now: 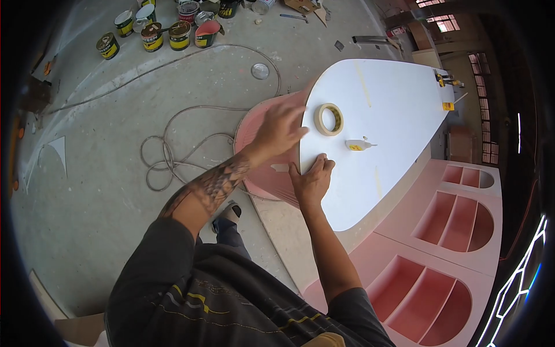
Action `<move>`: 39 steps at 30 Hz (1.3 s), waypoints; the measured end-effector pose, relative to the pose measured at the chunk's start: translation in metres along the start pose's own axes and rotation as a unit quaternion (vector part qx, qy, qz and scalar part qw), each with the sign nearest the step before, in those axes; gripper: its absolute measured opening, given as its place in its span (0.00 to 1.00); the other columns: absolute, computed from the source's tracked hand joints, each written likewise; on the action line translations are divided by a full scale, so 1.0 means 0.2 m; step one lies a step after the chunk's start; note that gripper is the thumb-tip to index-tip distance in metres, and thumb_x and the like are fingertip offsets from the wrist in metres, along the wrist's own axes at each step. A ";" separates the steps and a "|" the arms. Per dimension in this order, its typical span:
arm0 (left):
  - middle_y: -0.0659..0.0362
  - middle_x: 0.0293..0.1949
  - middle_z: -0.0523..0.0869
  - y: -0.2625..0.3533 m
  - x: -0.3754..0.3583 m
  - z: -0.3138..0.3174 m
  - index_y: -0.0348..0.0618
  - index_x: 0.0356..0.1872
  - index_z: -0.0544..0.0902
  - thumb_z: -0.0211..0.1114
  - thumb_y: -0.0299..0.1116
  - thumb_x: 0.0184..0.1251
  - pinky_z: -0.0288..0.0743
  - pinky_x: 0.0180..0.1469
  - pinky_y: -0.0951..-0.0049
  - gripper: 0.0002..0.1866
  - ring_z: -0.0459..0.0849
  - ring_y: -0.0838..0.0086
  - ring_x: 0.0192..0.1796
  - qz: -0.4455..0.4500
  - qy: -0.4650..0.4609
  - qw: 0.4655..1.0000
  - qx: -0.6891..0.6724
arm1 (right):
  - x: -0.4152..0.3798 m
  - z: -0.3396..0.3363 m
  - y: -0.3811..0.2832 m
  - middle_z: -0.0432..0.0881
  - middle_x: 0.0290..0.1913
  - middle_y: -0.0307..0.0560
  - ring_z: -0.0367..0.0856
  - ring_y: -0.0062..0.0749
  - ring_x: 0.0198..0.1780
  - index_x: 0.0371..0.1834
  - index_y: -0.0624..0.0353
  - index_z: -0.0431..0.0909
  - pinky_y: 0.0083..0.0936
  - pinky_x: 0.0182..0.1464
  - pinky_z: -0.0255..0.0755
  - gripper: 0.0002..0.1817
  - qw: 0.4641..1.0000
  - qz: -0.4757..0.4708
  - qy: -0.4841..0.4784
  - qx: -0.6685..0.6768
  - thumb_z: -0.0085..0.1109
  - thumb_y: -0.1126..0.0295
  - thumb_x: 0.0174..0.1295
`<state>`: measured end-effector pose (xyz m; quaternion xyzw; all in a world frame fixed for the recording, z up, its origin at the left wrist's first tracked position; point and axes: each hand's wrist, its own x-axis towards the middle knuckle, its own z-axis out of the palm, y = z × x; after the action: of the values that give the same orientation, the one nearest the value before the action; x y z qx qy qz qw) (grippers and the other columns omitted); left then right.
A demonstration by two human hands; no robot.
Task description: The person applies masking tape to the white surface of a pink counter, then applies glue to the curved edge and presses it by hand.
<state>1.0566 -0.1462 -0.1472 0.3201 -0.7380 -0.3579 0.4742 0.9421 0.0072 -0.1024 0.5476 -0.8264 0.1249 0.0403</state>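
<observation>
A white rounded board [381,92] lies on top of a pink curved base [260,124]. My left hand [279,130] is at the board's near left edge, its fingers somewhat blurred and apart, with nothing visible in them. My right hand [313,178] rests on the board's edge, thumb at the rim and the other fingers bent on the white surface. Just beyond my hands, a roll of masking tape [329,120] lies flat on the board. Beside it is a small glue bottle [358,145] on its side.
Several paint cans [151,37] stand on the floor at the upper left. A hose [167,150] lies coiled on the floor. Pink shelf units [413,289] with rounded openings are at the lower right. Tools and a yellow container [448,106] sit at the board's far end.
</observation>
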 end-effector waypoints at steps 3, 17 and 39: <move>0.54 0.66 0.85 -0.15 -0.49 -0.07 0.39 0.73 0.77 0.79 0.44 0.75 0.80 0.69 0.61 0.33 0.84 0.64 0.67 -0.387 -0.045 0.876 -0.284 | 0.00 -0.01 -0.02 0.75 0.55 0.64 0.79 0.58 0.56 0.67 0.80 0.72 0.43 0.57 0.81 0.49 1.000 0.009 0.000 0.007 0.89 0.61 0.47; 0.69 0.46 0.91 0.02 -0.80 0.37 0.49 0.54 0.90 0.77 0.49 0.78 0.75 0.49 0.76 0.17 0.84 0.83 0.48 -0.496 0.018 0.553 -0.669 | -0.01 -0.01 -0.02 0.73 0.57 0.64 0.81 0.60 0.55 0.71 0.79 0.71 0.48 0.56 0.83 0.51 0.999 0.027 -0.018 -0.025 0.88 0.57 0.52; 0.67 0.38 0.90 -0.04 -0.70 0.40 0.41 0.56 0.93 0.78 0.47 0.78 0.71 0.35 0.81 0.20 0.76 0.86 0.32 -0.526 -0.065 0.632 -0.566 | -0.01 -0.02 0.17 0.79 0.55 0.71 0.78 0.60 0.59 0.69 0.79 0.75 0.47 0.61 0.78 0.31 0.997 -0.068 -0.015 0.037 0.69 0.62 0.74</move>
<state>1.0320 -0.0184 -0.2442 0.2983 -0.1258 -0.9139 0.2451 0.9108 0.0231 -0.1049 0.6058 -0.7822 0.1446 0.0161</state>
